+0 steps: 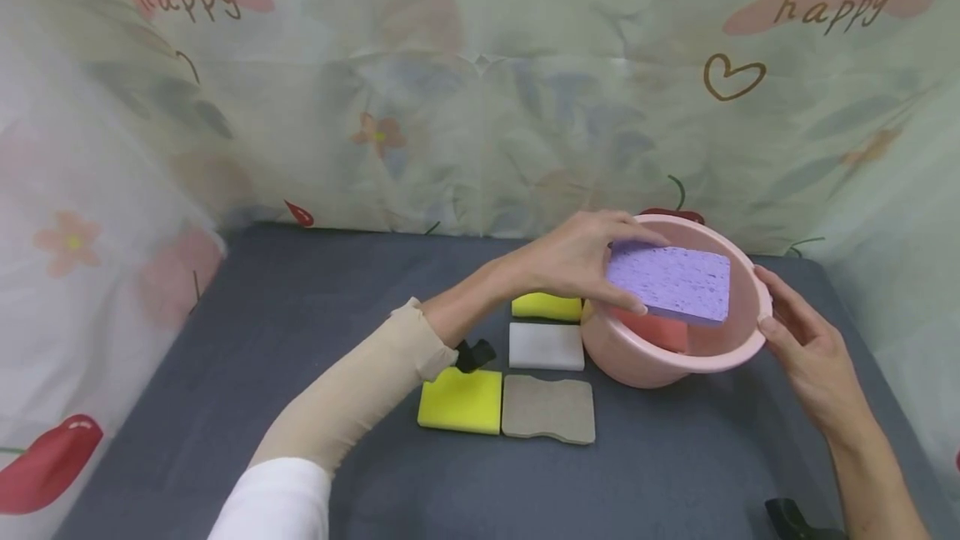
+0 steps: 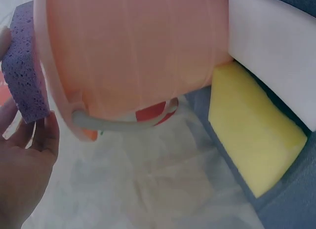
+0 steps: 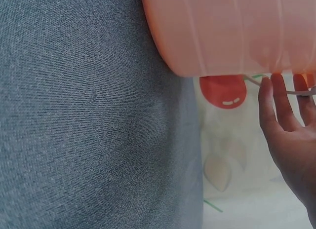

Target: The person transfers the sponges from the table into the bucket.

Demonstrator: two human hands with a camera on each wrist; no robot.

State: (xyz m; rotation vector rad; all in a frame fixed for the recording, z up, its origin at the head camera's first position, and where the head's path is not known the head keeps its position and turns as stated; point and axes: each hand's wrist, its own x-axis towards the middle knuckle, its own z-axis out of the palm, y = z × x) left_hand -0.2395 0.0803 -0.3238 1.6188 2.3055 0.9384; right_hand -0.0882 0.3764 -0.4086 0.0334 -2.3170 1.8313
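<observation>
A purple, pitted sponge [image 1: 678,283] is gripped at its left end by my left hand [image 1: 581,257], over the mouth of a pink bucket [image 1: 637,365]. The left wrist view shows the purple sponge [image 2: 24,66] beside the bucket rim [image 2: 43,51], fingers on its edge. My right hand [image 1: 806,348] holds the bucket's right rim, thumb at the front; in the right wrist view its fingers [image 3: 281,103] lie against the bucket wall [image 3: 222,36]. Inside the bucket, partly hidden by the purple sponge, lies a red-orange sponge [image 1: 652,330].
Left of the bucket lie a yellow sponge [image 1: 546,307], a white sponge [image 1: 546,347], another yellow sponge [image 1: 459,402] and a grey-brown sponge [image 1: 549,409] with wavy edges. They rest on a dark grey cloth-covered table [image 1: 360,298]. A patterned curtain [image 1: 465,107] hangs behind.
</observation>
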